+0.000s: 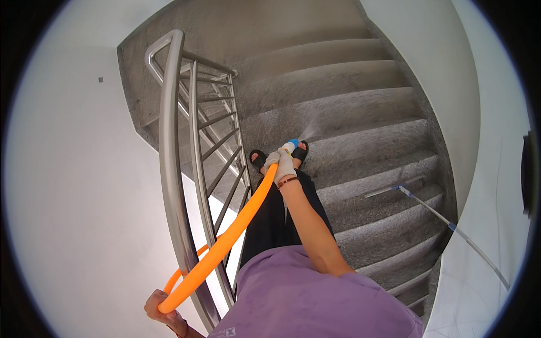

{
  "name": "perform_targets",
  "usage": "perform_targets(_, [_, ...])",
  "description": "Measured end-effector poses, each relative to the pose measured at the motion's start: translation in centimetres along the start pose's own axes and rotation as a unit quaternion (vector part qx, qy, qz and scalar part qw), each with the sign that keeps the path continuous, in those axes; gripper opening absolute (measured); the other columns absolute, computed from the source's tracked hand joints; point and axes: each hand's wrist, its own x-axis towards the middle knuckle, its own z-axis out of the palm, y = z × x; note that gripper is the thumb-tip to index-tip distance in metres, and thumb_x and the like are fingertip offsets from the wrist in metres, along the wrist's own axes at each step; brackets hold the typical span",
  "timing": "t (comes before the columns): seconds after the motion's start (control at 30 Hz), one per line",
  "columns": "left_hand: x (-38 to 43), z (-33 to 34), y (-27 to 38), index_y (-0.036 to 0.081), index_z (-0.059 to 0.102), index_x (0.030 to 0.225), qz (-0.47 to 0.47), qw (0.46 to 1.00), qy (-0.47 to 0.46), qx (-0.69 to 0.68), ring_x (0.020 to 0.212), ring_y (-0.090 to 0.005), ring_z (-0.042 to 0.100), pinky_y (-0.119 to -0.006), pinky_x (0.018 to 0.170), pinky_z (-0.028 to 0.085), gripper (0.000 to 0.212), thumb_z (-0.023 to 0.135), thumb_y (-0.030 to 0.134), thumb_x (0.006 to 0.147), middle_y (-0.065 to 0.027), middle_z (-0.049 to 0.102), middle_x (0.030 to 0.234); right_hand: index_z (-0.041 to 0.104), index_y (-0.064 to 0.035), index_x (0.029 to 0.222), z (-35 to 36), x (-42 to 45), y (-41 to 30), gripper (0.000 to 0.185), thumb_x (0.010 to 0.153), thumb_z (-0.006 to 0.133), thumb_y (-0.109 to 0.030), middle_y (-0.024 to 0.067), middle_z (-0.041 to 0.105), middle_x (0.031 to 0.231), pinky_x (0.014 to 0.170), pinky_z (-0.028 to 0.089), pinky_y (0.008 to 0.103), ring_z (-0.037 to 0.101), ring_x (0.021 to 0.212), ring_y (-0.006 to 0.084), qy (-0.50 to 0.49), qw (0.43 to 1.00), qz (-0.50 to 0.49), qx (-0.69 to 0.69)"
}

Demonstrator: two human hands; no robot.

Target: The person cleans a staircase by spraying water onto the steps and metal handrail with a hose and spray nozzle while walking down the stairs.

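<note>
My right hand (pixel 280 164), in a pale work glove, is closed around a white and blue spray nozzle (pixel 290 145) at the end of an orange hose (pixel 228 236). Water sprays from the nozzle's tip onto the grey stone steps (pixel 359 101), up and to the right in the picture. My bare left hand (pixel 160 305) grips a bend of the hose at the lower left, outside the metal handrail. From there the hose crosses over the rail, and another length of it runs back between the bars.
A stainless steel handrail (pixel 170 148) with bars stands at my left. A long-handled squeegee (pixel 431 211) lies across the steps on the right, its pole leaning by the white curved wall (pixel 486 203). My feet, in black sandals (pixel 258 160), stand on the stairs.
</note>
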Motion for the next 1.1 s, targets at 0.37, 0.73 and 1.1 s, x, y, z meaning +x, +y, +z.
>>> perform_targets(0.37, [1.7,-4.9,6.3,0.003,0.031,0.053,0.067,0.989,0.129,0.012,0.041,-0.0087,0.026,-0.023,0.040,0.016,0.073,0.040,0.074,0.071,0.0003,0.025,0.046,0.038,-0.0128,0.064,-0.3,-9.5,4.5,0.028,0.088,0.046,-0.026,-0.0036,0.038,0.047,0.034,0.033,0.0204,0.039,0.036,0.0087,0.026,0.992,-0.041,-0.118])
perform_targets(0.73, [0.4,-5.2,9.2,0.004,0.032,0.054,0.117,0.986,0.112,0.039,0.041,-0.0081,0.024,-0.023,0.041,0.014,0.071,0.044,0.072,0.070,0.0004,0.024,0.047,0.036,-0.0128,0.060,-2.1,-11.2,2.3,0.033,0.089,0.042,-0.027,-0.0005,0.034,0.044,0.035,0.030,0.0255,0.036,0.035,0.0128,-0.001,0.992,-0.033,-0.119])
perform_targets(1.1, [-1.0,-5.8,10.4,0.003,0.034,0.054,0.159,0.975,0.150,0.045,0.041,-0.0091,0.025,-0.024,0.040,0.014,0.070,0.047,0.069,0.071,-0.0005,0.023,0.048,0.038,-0.0094,0.060,-3.4,-8.7,3.8,0.034,0.090,0.039,-0.026,0.0032,0.037,0.044,0.035,0.032,0.0274,0.038,0.036,0.0167,0.034,0.984,-0.085,-0.154])
